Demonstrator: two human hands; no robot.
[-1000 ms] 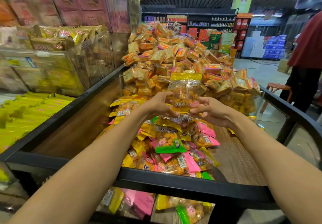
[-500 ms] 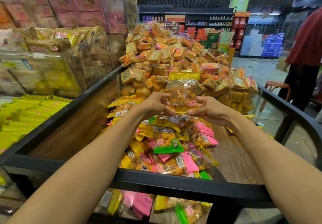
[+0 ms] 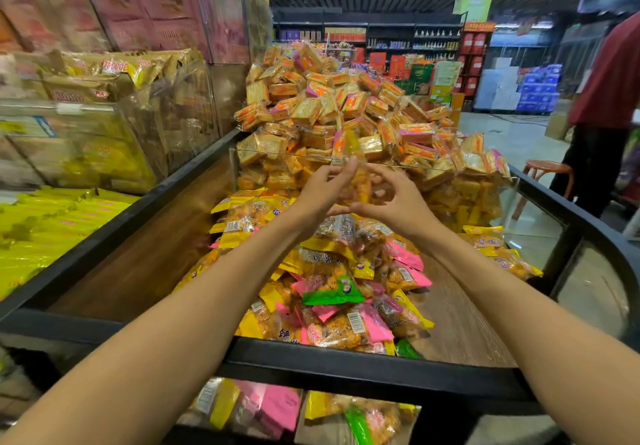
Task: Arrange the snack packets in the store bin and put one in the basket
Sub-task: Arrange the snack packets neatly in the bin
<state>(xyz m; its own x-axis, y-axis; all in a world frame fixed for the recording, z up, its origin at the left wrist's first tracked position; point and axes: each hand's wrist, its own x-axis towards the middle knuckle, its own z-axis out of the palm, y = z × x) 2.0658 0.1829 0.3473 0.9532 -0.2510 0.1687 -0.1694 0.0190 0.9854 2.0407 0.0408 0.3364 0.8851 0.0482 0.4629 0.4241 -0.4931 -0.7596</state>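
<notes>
Both hands are raised together over the middle of the bin. The left hand [image 3: 322, 190] has its fingers nearly straight, with the tips against a snack packet [image 3: 356, 181] that stands upright and edge-on between the two hands. The right hand [image 3: 393, 202] curls its fingers and thumb toward the packet from the other side; the blur makes it hard to tell how firmly it grips, though the packet is plainly held up between the two hands. The packet is clear with orange snacks inside and a yellow top strip.

Below the hands lies a loose heap of packets [image 3: 332, 282] with yellow, pink and green ends, spread on the wooden floor of the bin [image 3: 346, 354], whose black rim runs across the foreground. Behind a clear divider [image 3: 294, 153] rises a tall pile of cracker packs [image 3: 332, 105]. At the right edge stands a person in a red top [image 3: 609, 74], beside a small stool [image 3: 547, 171].
</notes>
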